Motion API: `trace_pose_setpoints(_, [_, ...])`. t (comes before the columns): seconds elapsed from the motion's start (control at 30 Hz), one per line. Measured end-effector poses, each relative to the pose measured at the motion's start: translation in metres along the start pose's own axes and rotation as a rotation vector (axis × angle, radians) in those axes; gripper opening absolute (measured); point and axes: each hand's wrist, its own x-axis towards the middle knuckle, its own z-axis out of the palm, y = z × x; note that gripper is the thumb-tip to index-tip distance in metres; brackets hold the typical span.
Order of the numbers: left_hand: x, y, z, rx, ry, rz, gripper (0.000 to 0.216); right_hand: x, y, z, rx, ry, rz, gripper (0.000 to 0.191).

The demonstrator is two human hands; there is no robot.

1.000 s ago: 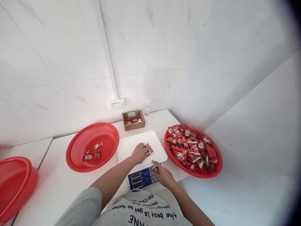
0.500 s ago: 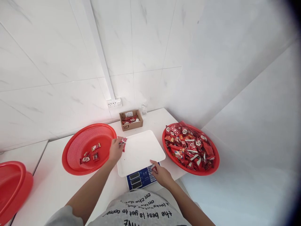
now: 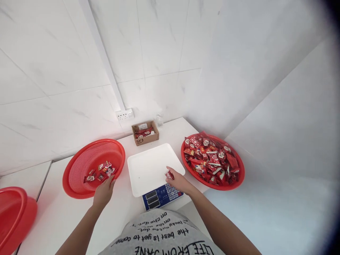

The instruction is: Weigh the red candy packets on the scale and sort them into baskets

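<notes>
My left hand (image 3: 104,193) is at the near right rim of a red mesh basket (image 3: 79,193), its fingers stretched over the edge and apart. Just beyond the fingertips lie several small red wrapped packets (image 3: 108,168) on the basket floor. Over the near right part of the white weighing tray (image 3: 146,164), my right hand (image 3: 178,181) is closed on a small red packet (image 3: 169,174). Under that tray, a scale's blue panel (image 3: 159,197) with displays and keys shows, partly covered by the right hand.
At right, a red basket (image 3: 241,177) is heaped with red packets. Behind the tray stands a cardboard box (image 3: 146,139) of packets, beside a clear container (image 3: 159,121). Another red basket (image 3: 29,212) is at the far left. A socket strip (image 3: 124,114) is on the wall.
My left hand has moved left from the tray's edge to the basket, and the packets it held now lie inside. My right hand has shifted slightly up over the tray, still holding its packet.
</notes>
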Motion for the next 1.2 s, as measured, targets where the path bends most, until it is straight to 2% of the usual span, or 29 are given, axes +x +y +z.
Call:
trace_pose_setpoints(0.1, [0.002, -0.002, 0.001, 0.018, 0.025, -0.013, 0.047, 0.019, -0.009, 0.000, 0.134, 0.068, -0.044, 0.077])
trace_pose_setpoints(0.2, [0.003, -0.002, 0.005, 0.024, 0.097, 0.012, 0.047, 0.031, -0.005, -0.007, 0.075, 0.240, -0.085, 0.076])
trace_pose_setpoints(0.33, [0.001, 0.002, 0.013, 0.041, 0.236, 0.080, 0.047, 0.024, 0.016, -0.036, -0.213, 0.500, -0.134, 0.059])
trace_pose_setpoints(0.43, [0.001, 0.015, 0.018, 0.013, 0.323, 0.189, 0.047, 0.010, 0.034, -0.065, -0.485, 0.628, -0.058, 0.052])
trace_pose_setpoints(0.53, [0.008, 0.042, 0.024, -0.027, 0.320, 0.359, 0.046, 0.001, 0.048, -0.086, -0.659, 0.638, 0.116, 0.053])
trace_pose_setpoints(0.63, [0.024, 0.082, 0.029, -0.035, 0.227, 0.496, 0.047, -0.002, 0.060, -0.093, -0.746, 0.555, 0.232, 0.053])
trace_pose_setpoints(0.7, [0.039, 0.111, 0.032, -0.026, 0.145, 0.553, 0.047, -0.001, 0.066, -0.091, -0.791, 0.506, 0.239, 0.052])
trace_pose_setpoints(0.8, [0.065, 0.151, 0.034, -0.001, 0.041, 0.598, 0.050, 0.000, 0.071, -0.087, -0.836, 0.502, 0.197, 0.050])
trace_pose_setpoints(0.9, [0.086, 0.175, 0.034, 0.052, -0.057, 0.605, 0.052, 0.000, 0.073, -0.086, -0.850, 0.516, 0.169, 0.049])
trace_pose_setpoints(1.03, [0.097, 0.179, 0.035, 0.126, -0.146, 0.599, 0.052, -0.002, 0.075, -0.088, -0.853, 0.522, 0.157, 0.049])
trace_pose_setpoints(1.2, [0.077, 0.156, 0.042, 0.112, -0.068, 0.601, 0.050, 0.004, 0.069, -0.090, -0.831, 0.614, 0.146, 0.044])
